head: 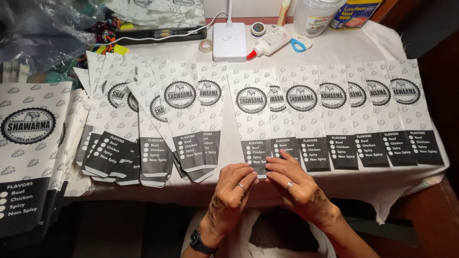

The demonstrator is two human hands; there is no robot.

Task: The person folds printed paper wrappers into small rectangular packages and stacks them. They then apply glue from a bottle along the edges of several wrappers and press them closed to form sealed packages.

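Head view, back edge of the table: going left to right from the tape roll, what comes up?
Clear tape roll → white lamp base → small round tin → white glue bottle with red tip → blue-handled scissors → clear plastic jar → yellow and blue can.

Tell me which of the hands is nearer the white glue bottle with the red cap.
Right. The right hand lies on the paper sleeves almost straight below the glue bottle at the table's far edge; the left hand rests further to the left, so slightly farther.

A home craft table: white cloth (334, 48), glue bottle (270, 42), tape roll (206, 46), desk lamp base (229, 42), printed paper sleeves (306, 119).
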